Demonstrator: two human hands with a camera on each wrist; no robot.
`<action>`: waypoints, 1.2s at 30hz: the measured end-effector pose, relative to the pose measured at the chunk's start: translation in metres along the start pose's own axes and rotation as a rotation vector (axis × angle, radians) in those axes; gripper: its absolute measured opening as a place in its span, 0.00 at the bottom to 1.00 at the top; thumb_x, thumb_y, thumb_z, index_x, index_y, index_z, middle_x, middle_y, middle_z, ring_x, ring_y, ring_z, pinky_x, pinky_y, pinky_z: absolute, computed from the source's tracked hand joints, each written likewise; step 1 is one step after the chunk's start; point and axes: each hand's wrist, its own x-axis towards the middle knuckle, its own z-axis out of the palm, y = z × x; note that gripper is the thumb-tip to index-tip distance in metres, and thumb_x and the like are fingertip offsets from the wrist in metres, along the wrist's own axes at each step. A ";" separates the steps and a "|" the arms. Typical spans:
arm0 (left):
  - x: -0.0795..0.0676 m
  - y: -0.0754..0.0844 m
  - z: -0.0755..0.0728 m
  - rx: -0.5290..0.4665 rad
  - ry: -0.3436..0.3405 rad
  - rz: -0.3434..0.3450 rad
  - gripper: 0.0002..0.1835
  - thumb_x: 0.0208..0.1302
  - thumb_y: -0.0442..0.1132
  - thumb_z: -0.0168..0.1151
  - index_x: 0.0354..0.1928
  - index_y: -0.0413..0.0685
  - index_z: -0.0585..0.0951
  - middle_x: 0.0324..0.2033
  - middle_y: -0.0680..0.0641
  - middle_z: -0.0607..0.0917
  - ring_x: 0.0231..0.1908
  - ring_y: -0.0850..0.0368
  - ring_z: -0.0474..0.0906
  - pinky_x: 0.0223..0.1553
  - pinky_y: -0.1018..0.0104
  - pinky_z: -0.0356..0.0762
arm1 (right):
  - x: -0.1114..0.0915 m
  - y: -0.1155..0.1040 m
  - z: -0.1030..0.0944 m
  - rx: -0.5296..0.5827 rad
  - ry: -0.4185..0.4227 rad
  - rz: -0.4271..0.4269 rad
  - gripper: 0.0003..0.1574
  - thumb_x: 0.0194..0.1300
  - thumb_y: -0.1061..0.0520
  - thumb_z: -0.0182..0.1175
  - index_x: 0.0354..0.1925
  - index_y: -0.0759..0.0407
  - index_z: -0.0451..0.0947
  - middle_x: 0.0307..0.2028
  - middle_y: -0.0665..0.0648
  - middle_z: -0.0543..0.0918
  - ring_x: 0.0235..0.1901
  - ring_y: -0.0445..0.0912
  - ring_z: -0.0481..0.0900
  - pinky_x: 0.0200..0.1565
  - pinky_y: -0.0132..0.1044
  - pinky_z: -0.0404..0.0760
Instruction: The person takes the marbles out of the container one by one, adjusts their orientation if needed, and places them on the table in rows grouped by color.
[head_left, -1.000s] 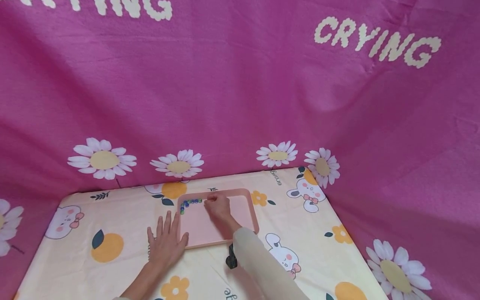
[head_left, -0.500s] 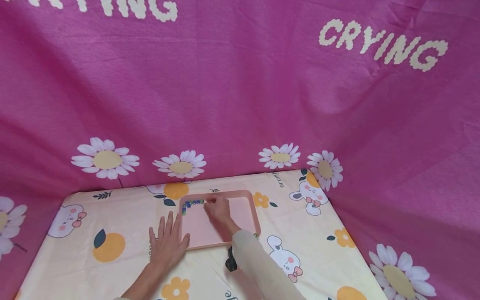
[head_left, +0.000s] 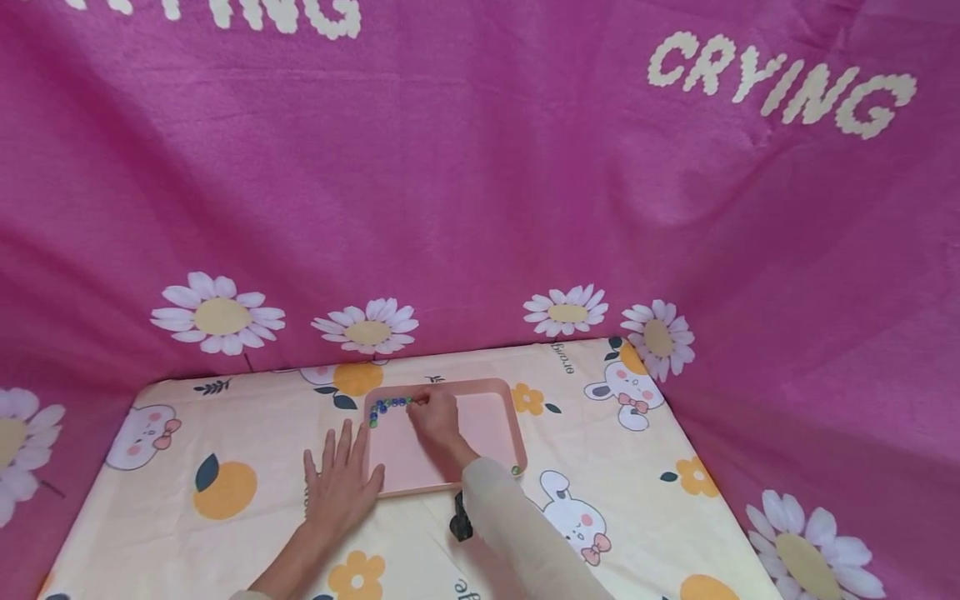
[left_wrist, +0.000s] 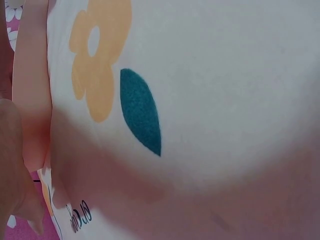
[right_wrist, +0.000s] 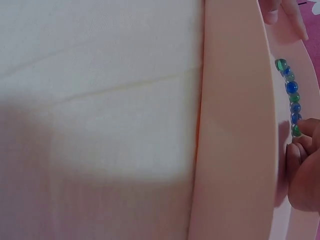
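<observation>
A pink tray (head_left: 516, 425) lies on the patterned cloth, with a bent row of blue and green marbles (head_left: 384, 408) in its far left corner. My right hand (head_left: 437, 417) reaches into the tray and pinches the green marble (right_wrist: 296, 130) at the row's right end between finger and thumb. That marble sits right against the blue one beside it in the right wrist view. My left hand (head_left: 341, 483) rests with spread fingers at the tray's left side, its thumb at the rim. Another green marble (head_left: 516, 471) lies in the tray's near right corner, close to my right sleeve.
The cloth (head_left: 285, 567) printed with oranges, flowers and rabbits covers the table. Magenta fabric (head_left: 465, 208) with daisies hangs behind and along the sides. A small black object (head_left: 461, 518) shows beside my right sleeve, in front of the tray.
My right hand has shifted slightly left, up to the end marble of the row. The green marble in the near right corner has come out from behind my sleeve. The left hand stays put.
</observation>
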 end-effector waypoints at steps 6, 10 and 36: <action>0.000 -0.001 0.001 0.017 0.003 0.005 0.43 0.69 0.58 0.54 0.78 0.45 0.56 0.77 0.37 0.50 0.74 0.32 0.43 0.67 0.27 0.31 | -0.001 -0.001 0.003 -0.010 0.029 0.013 0.04 0.58 0.64 0.68 0.32 0.58 0.87 0.24 0.47 0.81 0.26 0.39 0.75 0.31 0.31 0.78; 0.001 -0.002 0.002 0.032 0.000 0.007 0.43 0.69 0.59 0.54 0.78 0.46 0.55 0.77 0.37 0.50 0.74 0.32 0.43 0.67 0.27 0.31 | -0.001 -0.002 0.005 -0.037 0.041 0.030 0.02 0.58 0.63 0.69 0.31 0.57 0.86 0.24 0.47 0.81 0.26 0.40 0.76 0.31 0.32 0.79; 0.001 -0.002 0.004 0.019 0.019 -0.002 0.43 0.68 0.57 0.55 0.78 0.47 0.55 0.77 0.37 0.52 0.75 0.34 0.43 0.67 0.28 0.30 | 0.002 0.003 -0.005 0.068 -0.013 -0.059 0.17 0.58 0.65 0.59 0.15 0.56 0.71 0.13 0.45 0.67 0.17 0.38 0.64 0.21 0.30 0.63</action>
